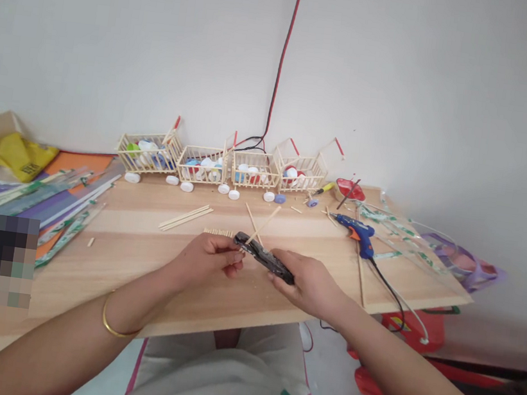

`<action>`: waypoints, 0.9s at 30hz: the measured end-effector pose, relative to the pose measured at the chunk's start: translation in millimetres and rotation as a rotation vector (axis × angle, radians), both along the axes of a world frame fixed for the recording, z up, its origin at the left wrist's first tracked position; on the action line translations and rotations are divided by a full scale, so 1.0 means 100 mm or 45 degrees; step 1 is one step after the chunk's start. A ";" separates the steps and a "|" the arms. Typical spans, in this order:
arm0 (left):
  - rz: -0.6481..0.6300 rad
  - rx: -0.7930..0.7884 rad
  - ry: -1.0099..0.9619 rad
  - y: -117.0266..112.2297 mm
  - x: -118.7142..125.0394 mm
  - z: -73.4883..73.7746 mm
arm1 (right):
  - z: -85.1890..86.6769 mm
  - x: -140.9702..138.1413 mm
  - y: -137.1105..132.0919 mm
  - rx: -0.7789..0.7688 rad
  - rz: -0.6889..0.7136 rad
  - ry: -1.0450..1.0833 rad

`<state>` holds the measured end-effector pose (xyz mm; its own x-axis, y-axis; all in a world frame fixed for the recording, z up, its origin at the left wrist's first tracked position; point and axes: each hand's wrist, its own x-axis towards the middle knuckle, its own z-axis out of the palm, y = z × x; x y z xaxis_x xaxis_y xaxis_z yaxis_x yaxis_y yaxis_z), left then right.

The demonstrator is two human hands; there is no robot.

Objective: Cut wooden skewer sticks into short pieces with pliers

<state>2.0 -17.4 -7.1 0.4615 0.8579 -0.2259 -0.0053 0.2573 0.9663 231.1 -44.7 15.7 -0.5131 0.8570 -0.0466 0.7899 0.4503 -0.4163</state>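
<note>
My right hand point(308, 282) is wrapped round a pair of black pliers point(265, 260), whose worn head points left toward my other hand. My left hand point(209, 258) pinches a thin wooden stick point(268, 219), which slants up to the right past the head of the pliers. Whether the jaws touch the stick cannot be made out. A second stick point(252, 216) crosses behind it on the table. Just beyond my left fingers lies a row of short cut sticks point(218, 232), partly hidden by the hand. More long sticks point(185, 218) lie bundled to the left.
Several small stick-built carts point(202, 165) filled with caps line the wall. A blue glue gun point(359, 231) rests at the right, its cord running off the table's edge. Plastic-wrapped sticks point(73, 224) and a yellow bag point(16, 155) are at the left.
</note>
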 end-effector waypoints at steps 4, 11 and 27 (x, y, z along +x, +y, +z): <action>0.061 -0.217 -0.075 -0.01 0.01 -0.02 | 0.04 -0.02 0.01 -0.135 -0.021 0.071; 0.091 -0.393 -0.162 -0.06 0.00 0.04 | 0.16 -0.05 0.06 -0.351 0.000 0.147; 0.056 -0.464 -0.205 -0.10 0.00 0.05 | 0.12 -0.11 0.02 -0.400 -0.047 0.064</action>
